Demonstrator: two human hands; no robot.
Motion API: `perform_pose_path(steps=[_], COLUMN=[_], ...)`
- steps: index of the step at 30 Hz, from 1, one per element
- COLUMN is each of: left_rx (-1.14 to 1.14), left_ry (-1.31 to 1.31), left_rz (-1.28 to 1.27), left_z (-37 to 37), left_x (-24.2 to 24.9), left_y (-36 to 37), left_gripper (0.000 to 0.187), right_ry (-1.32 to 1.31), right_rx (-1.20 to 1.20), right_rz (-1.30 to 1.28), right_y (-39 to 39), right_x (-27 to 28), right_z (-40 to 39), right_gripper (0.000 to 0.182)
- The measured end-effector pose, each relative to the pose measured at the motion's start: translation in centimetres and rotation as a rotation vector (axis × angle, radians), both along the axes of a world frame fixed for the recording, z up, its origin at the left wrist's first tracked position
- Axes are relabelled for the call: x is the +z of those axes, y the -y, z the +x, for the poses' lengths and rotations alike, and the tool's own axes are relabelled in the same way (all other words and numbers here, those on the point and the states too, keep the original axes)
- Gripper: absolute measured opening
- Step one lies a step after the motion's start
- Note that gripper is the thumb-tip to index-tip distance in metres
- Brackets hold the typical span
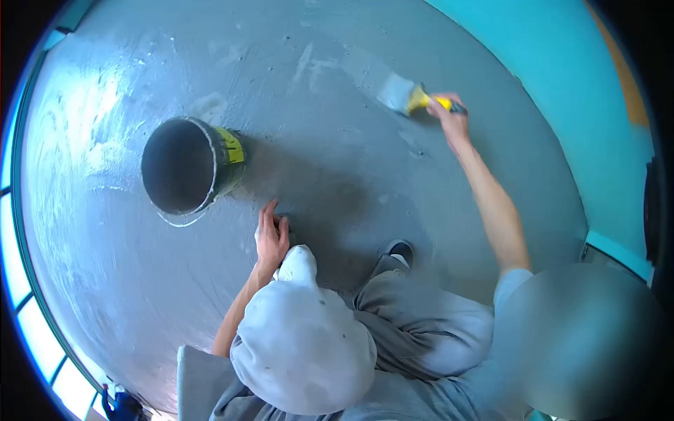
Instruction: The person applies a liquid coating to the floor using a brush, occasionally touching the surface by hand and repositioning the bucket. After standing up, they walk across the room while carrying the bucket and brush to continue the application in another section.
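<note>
My right hand (pixel 451 119) is wrapped round the yellow handle of a wide brush (pixel 401 95), up and to the right. The brush's pale, wide end lies against the grey floor (pixel 316 105) and looks slightly blurred. Nearer my body, my left hand (pixel 272 235) hangs low over the floor beside my knee, its fingers apart and nothing seen in them. Ahead of it and to the left stands a dark bucket (pixel 230 158) with a yellow label, a smeared rim and a wire handle hanging down. The bucket's inside is dark, so its contents are unclear.
A turquoise wall (pixel 547 91) with an orange band runs along the right. Bright window panes (pixel 42 337) line the left edge. My dark shoe (pixel 400 249) rests on the floor between my hands. A blurred round shape covers the lower right.
</note>
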State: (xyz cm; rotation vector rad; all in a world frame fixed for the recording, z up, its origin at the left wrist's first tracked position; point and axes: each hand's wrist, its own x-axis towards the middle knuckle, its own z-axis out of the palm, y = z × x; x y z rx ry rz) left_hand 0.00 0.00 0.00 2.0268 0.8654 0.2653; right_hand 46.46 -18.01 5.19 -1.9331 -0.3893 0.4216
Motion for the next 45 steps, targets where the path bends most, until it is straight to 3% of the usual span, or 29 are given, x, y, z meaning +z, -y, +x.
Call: perform_pose_path(steps=[2, 6, 9, 12, 14, 15, 20, 22, 29, 30, 33, 40, 45], left_rx=[-0.005, -0.030, -0.041, -0.038, -0.033, -0.028, 0.001, 0.019, 0.069, 0.072, 0.080, -0.007, -0.013], left_ry=[0.019, 0.006, 0.000, -0.009, -0.004, -0.002, -0.002, -0.013, -0.122, -0.126, -0.143, -0.009, -0.016], left_rz=[0.006, 0.048, 0.054, 0.068, 0.042, 0.032, 0.033, 0.017, -0.087, -0.005, -0.162, -0.028, -0.012], left_z=[-0.6, -0.3, -0.5, -0.6, -0.4, -0.3, -0.5, -0.4, -0.2, -0.5, -0.5, -0.8, -0.9], left_x=[-0.3, -0.2, -0.6, -0.3, -0.1, 0.0, 0.2, 0.5, 1.3, -0.1, 1.0, 2.2, 2.4], left_y=[-0.3, 1.3, 1.0, 1.1, 1.2, 1.1, 1.2, 1.2, 1.0, 1.1, 0.6, 0.1, -0.1], left_gripper=[0.046, 0.043, 0.043, 0.043, 0.044, 0.044, 0.045, 0.045, 0.046, 0.044, 0.043, 0.046, 0.048], right_ry=[-0.096, -0.071, 0.023, 0.293, 0.385, 0.368, 0.372, 0.434, 0.394, 0.374, 0.130, 0.114, 0.230], right_rx=[-0.153, -0.191, -0.176, 0.031, 0.130, 0.201, 0.460, 0.478, 0.409, 0.430, 0.465, 0.859, 1.193], right_rz=[0.039, -0.252, -0.501, -0.808, -0.861, -0.837, -0.598, -0.445, 0.093, 0.148, 0.418, 0.538, 0.226], right_y=[7.2, 20.6, 21.2, 18.5, 13.1, 9.6, -6.4, -10.4, -16.8, -17.0, -18.1, -23.0, -29.4], right_x=[1.1, 4.7, 7.7, 6.0, 4.3, 4.0, 4.5, 5.3, 12.8, 14.1, 19.1, 20.8, 18.1], right_z=[-2.6, -2.8, -1.5, 0.0, -1.1, -2.0, -6.8, -7.3, -8.0, -8.1, -12.2, -19.8, -24.8], right_gripper=[0.020, 0.018, 0.019, 0.027, 0.039, 0.046, 0.019, 0.022, 0.022, 0.020, 0.017, 0.023, 0.026])
